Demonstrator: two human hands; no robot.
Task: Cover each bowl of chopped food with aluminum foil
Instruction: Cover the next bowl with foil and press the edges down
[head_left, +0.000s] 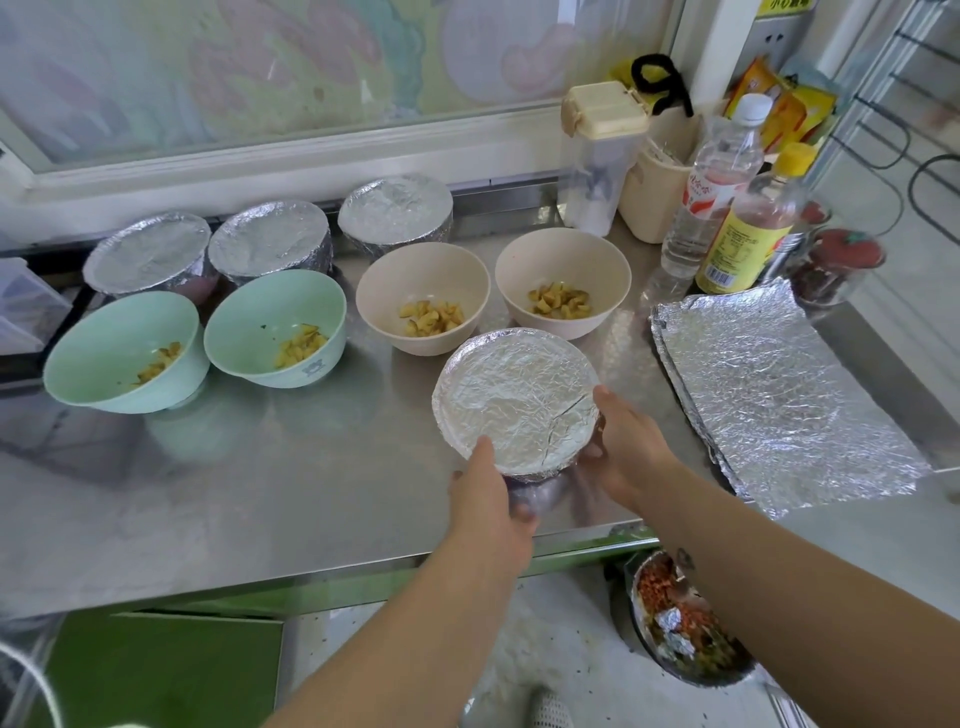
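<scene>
Four foil-covered bowls: three in the back row (150, 252) (270, 240) (396, 209), one at the front (514, 397). Four open bowls with chopped food: two green (122, 351) (275, 327), two beige (423, 296) (562, 280). One stack of foil sheets (779, 384), exact sheet count unclear. Two bottles (711, 187) (748, 228). Two hands (488, 512) (626, 452). One steel basin on the floor (680, 631).

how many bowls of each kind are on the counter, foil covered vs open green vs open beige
foil-covered bowls: 4 (three at the back, one held in both hands)
open green bowls: 2
open beige bowls: 2
total: 8
</scene>
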